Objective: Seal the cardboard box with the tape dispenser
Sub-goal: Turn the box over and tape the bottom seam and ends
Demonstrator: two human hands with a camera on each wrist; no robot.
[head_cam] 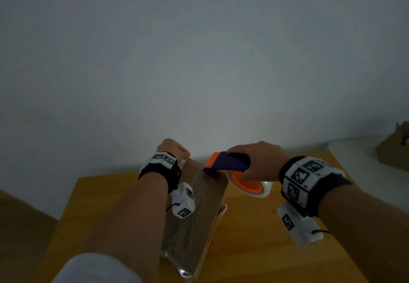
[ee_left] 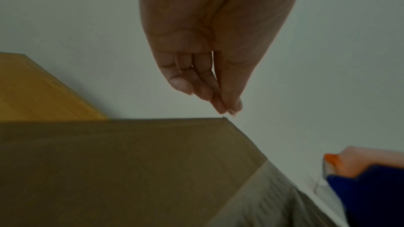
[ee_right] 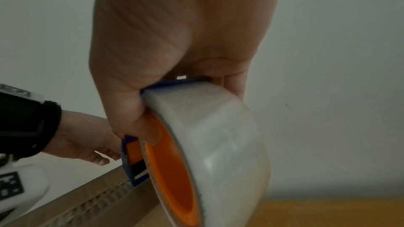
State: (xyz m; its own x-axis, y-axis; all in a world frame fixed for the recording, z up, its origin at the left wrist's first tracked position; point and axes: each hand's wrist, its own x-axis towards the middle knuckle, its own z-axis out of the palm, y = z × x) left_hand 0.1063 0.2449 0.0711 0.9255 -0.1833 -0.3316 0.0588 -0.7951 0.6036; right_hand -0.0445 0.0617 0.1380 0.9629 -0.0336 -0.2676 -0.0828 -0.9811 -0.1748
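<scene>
The cardboard box [head_cam: 194, 216] stands on the wooden bench [head_cam: 254, 238], a strip of clear tape [head_cam: 199, 196] running along its top. At its far end the right hand [head_cam: 259, 163] grips the tape dispenser [head_cam: 228, 163], fingers wrapped round the handle, blade end on the box top. Left of those fingers, the left hand [ee_left: 210, 54] hovers just above the box's far corner, fingers [ee_left: 186, 85] straight and gathered against the thumb, holding nothing.

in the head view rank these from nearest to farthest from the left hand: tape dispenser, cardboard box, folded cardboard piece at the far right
1. cardboard box, its far corner just under the left hand.
2. tape dispenser, to the right, gripped by the right hand over the box's far end.
3. folded cardboard piece, far right edge.
</scene>
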